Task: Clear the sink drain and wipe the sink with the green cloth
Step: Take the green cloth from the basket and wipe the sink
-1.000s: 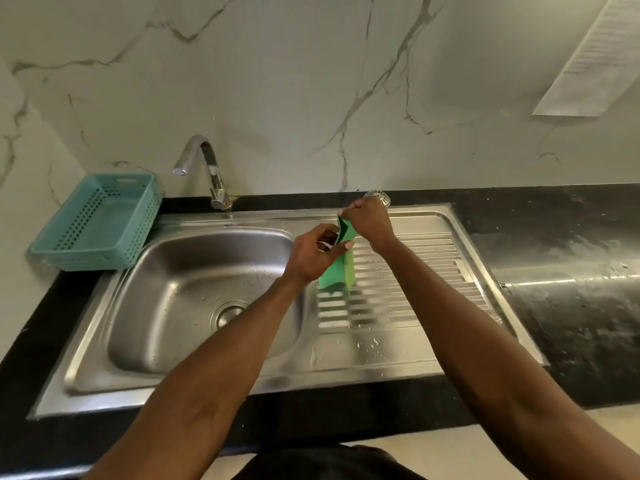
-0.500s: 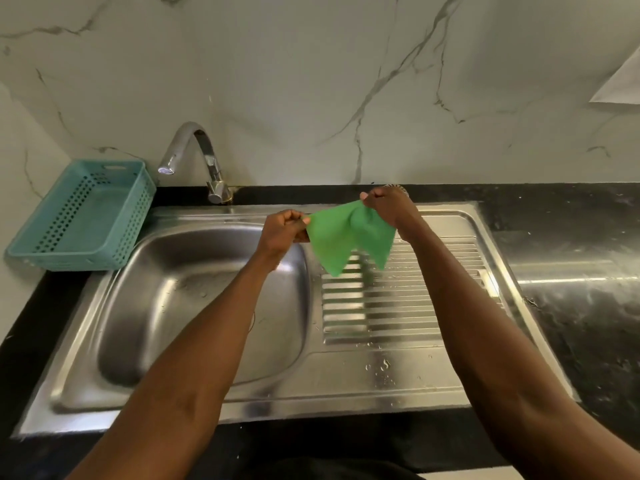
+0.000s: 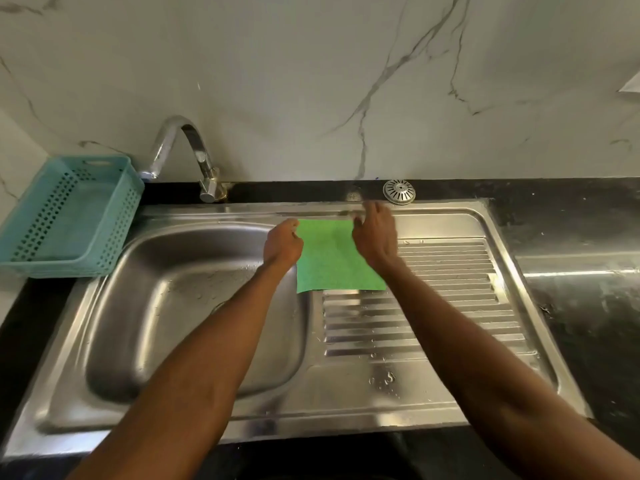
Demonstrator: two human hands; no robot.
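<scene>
Steel sink [image 3: 363, 407] in black counter [image 3: 571, 223], marble wall [image 3: 311, 81] behind

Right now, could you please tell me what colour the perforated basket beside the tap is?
The basket is teal, clearest in the head view.

The sink [image 3: 194, 306] is sitting in the table [image 3: 571, 237], with the tap [image 3: 194, 157] behind it and the basket [image 3: 65, 216] to its left. The cloth [image 3: 332, 258] is lying just right of the bowl, between both hands. The strainer [image 3: 399, 191] is sitting behind the cloth.
</scene>
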